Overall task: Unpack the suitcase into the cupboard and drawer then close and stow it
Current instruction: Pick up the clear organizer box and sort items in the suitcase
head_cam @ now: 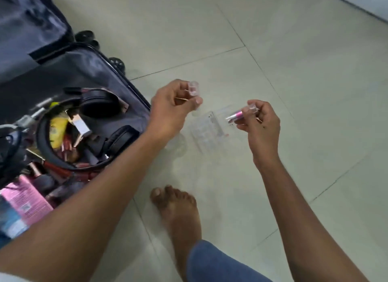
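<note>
The dark grey suitcase (69,71) lies open on the floor at the left, its lower half full of cosmetics, boxes and black headphones (98,105). To the right of the suitcase, above the floor, my left hand (170,111) pinches a small clear cap (193,88). My right hand (262,126) holds a pink lipstick tube (237,115) with a clear end. The two hands are apart. A clear plastic organiser tray (206,132) lies on the tiles between and below them.
My bare foot (178,216) and a jeans-clad leg (218,265) stand on the pale tiled floor (294,50) just below the tray. A pink box (27,199) sits at the suitcase's near corner. The suitcase wheels (84,36) point toward the open floor.
</note>
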